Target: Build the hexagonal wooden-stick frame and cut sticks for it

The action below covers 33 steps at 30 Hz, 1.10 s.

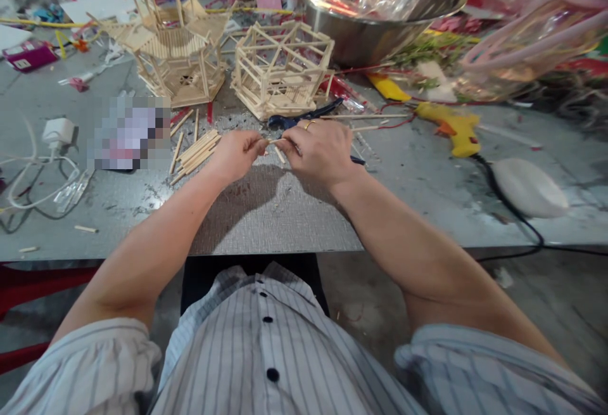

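Note:
My left hand (237, 154) and my right hand (320, 149) meet over the table, fingertips pinched on either side of a short piece of thin wooden stick (272, 141). Most of that piece is hidden by the fingers. Cut wooden sticks (197, 154) lie in a loose pile beside my left hand. Just behind my right hand is a dark blue-handled tool (308, 115), partly covered. Beyond the hands stand an open hexagonal stick frame (280, 73) and, to its left, a tiered pavilion model (178, 54) made of sticks.
A yellow glue gun (451, 128) with a black cable lies right, near a pale oval object (529, 187). A steel bowl (342, 38) stands behind. On the left are a blurred-out phone-like object (128, 139) and a white charger (59, 133) with cables.

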Motion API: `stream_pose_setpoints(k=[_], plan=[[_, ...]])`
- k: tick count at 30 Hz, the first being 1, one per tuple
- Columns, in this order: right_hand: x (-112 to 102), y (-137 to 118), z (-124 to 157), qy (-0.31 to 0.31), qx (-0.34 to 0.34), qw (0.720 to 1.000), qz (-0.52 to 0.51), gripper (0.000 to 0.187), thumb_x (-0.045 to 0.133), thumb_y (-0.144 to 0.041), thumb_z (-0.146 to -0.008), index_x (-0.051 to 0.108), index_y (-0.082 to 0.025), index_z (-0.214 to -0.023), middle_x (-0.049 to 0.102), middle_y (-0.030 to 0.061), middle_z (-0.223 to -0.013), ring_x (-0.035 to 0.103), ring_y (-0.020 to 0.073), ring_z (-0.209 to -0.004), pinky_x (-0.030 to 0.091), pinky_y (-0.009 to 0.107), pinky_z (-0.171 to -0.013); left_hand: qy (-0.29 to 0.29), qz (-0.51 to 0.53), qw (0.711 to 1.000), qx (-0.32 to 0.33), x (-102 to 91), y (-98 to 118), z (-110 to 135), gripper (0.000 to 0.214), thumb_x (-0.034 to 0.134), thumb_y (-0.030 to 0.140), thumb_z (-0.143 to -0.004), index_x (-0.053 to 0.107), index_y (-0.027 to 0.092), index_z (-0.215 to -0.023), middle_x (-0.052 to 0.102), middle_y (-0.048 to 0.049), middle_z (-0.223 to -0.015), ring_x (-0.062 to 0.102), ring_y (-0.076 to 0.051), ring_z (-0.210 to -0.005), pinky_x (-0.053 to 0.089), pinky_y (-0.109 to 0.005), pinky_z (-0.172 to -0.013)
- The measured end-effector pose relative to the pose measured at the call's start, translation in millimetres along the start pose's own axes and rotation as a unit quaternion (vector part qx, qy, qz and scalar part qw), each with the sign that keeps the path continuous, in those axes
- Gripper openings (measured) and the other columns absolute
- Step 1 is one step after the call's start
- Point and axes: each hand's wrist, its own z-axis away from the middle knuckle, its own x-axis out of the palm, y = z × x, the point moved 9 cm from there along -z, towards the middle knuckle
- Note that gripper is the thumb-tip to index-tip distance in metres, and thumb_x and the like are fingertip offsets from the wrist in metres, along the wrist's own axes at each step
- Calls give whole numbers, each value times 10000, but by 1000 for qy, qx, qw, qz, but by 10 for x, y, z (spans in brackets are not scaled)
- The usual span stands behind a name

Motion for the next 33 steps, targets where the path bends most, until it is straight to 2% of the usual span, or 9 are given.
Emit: stream_pose_setpoints(k=[7,12,14,19,24,28,33], plan=[[39,15,-12,-4,41,999,0,536,265,-495,-981,668,-151,-900,662,134,-860,567,209,-805,291,330,-665,18,-5,1000,-5,40,-27,-22,276,503,290,-878,539,182,-627,484,17,-549,433,-119,-566,306,-261,-587],[54,51,-37,-8,55,998,-13,510,286,-488,-978,667,-158,-898,655,128,-858,569,216,-841,303,330,-688,28,36,999,-7,59,-47,-28,272,493,280,-888,533,185,-636,468,24,-538,419,-116,-549,294,-258,-577],[39,61,-39,-5,41,999,-28,506,304,-507,-971,675,-170,-899,656,117,-837,568,212,-824,300,330,-679,5,64,998,0,59,-44,-31,266,503,276,-886,535,184,-638,454,34,-524,407,-107,-532,292,-249,-567],[-7,67,-16,4,-32,996,-83,446,405,-533,-931,704,-208,-868,665,82,-787,557,190,-755,273,327,-634,-104,116,988,9,80,-5,-2,259,531,250,-887,563,170,-642,412,57,-487,354,-75,-463,269,-229,-521],[6,41,1,-16,-82,985,-154,352,484,-475,-907,712,-221,-818,652,50,-723,535,162,-704,266,317,-612,-199,177,963,-30,156,-25,67,274,565,263,-897,582,168,-640,346,71,-433,322,-59,-391,238,-220,-459],[5,36,-2,-19,-82,974,-211,293,551,-443,-869,702,-212,-769,624,29,-675,519,140,-667,276,301,-607,-239,239,940,-51,207,-31,107,305,638,304,-871,566,161,-611,354,67,-444,322,-46,-383,237,-210,-431],[-12,21,-15,-43,-68,942,-324,334,552,-477,-867,674,-192,-743,599,13,-648,487,110,-611,325,279,-614,-258,307,915,-40,212,3,124,306,683,377,-846,598,152,-658,372,74,-440,343,-40,-386,301,-191,-430]])
